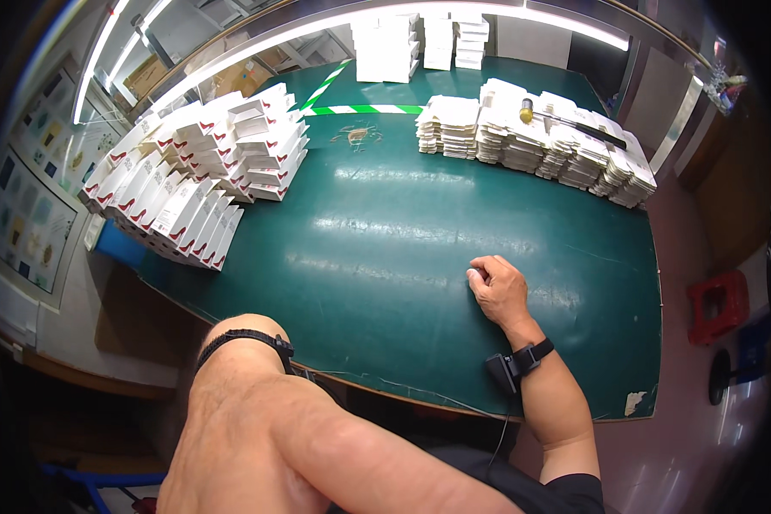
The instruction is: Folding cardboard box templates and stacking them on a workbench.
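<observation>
Green table (385,248): right hand (499,289) curled closed, resting empty; left hand hidden, grip indeterminable. Flat cartons (535,137) far right look light, crushable; hold by edges.

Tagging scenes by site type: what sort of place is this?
Probably a packaging workshop bench: a green work table carries stacked folded white cartons and piles of flat carton blanks, with a mallet on them.

- A packing workshop or small factory, probably.
- Green work table (454,248) loaded with stacked white cartons (206,171) and flat carton blanks (540,137).
- Strip lights (385,19) overhead; posters (26,206) on the left wall, blurred.
</observation>
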Available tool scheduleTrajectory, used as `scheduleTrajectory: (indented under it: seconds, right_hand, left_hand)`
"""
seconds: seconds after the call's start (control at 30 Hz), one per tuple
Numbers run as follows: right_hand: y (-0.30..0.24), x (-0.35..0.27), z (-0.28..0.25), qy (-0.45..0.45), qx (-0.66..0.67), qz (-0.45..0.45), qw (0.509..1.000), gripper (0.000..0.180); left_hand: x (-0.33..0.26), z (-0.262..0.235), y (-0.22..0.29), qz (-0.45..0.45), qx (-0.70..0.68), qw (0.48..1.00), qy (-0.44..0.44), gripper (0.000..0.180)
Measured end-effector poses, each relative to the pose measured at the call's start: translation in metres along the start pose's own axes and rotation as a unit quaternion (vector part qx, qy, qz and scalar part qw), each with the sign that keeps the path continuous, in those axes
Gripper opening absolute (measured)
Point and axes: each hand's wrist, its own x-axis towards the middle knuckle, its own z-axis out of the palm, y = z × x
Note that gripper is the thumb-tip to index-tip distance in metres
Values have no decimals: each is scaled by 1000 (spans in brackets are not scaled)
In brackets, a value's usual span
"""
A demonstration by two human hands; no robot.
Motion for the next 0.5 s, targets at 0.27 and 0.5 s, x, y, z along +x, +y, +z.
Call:
scheduleTrajectory:
  seconds: [0.27, 0.5]
  right_hand:
    - [0, -1, 2, -11, -1, -2, 1000, 11]
    - [1, 1, 2, -12, -1, 1, 1000, 13]
  left_hand:
    - [14, 20, -3, -4, 22, 1000, -5, 53]
    - [9, 31, 12, 0, 37, 999, -16, 54]
